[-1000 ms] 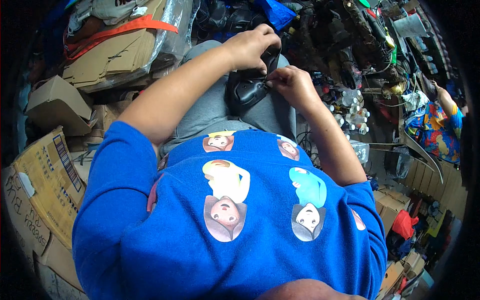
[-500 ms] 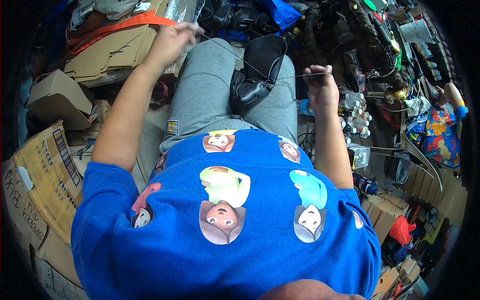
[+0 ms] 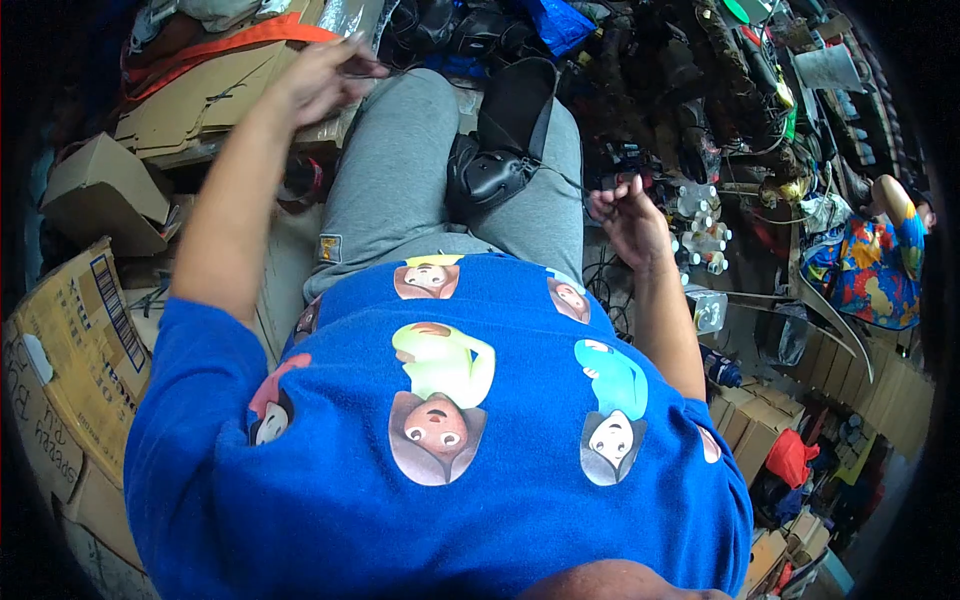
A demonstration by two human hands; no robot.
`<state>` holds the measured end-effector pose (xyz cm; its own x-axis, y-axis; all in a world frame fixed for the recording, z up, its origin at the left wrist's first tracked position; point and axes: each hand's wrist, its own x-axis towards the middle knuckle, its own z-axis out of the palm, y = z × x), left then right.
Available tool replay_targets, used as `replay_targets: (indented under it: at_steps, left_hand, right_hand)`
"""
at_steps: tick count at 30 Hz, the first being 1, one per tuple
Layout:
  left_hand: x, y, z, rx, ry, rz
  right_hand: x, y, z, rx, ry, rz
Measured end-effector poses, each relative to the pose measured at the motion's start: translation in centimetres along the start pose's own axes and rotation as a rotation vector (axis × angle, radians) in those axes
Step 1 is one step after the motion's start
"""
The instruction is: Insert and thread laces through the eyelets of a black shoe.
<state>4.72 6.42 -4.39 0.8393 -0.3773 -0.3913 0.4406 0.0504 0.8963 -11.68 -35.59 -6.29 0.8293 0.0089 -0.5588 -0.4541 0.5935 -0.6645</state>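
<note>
A black leather shoe [image 3: 492, 175] is wedged between my thighs, its rounded leather end toward me and its flat dark part standing up behind. Dark thread [image 3: 563, 177] runs from the shoe's side to my right hand [image 3: 635, 228], whose curled fingers close on it beside my right knee. Beyond my left knee, out to the left, my left hand [image 3: 325, 82] is raised, slightly blurred. Its fingertips appear pinched on the thread's other part, which barely shows against the dark background.
Flattened cardboard [image 3: 205, 100] with an orange strap [image 3: 235, 50] lies at far left, an open carton [image 3: 108, 195] nearer. Small bottles [image 3: 705, 235] stand right of my right hand. A person in a colourful shirt [image 3: 880, 265] sits at far right. Dark clutter fills the back.
The thread, stretched taut between both hands before, now hangs slacker on the right. My right hand has come down and slightly left; my left hand has moved slightly left.
</note>
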Motion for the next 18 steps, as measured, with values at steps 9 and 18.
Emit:
replay_targets:
  at_steps: [9,18]
  left_hand:
    - [-6.5,7.3,0.6,0.383,0.118,0.518]
    - [-3.2,-0.7,16.6,1.194,-0.16,0.481]
  right_hand:
    - [-0.7,-4.4,3.4,-1.114,-0.07,-0.437]
    - [3.1,-3.8,13.0,-1.841,-0.284,-0.866]
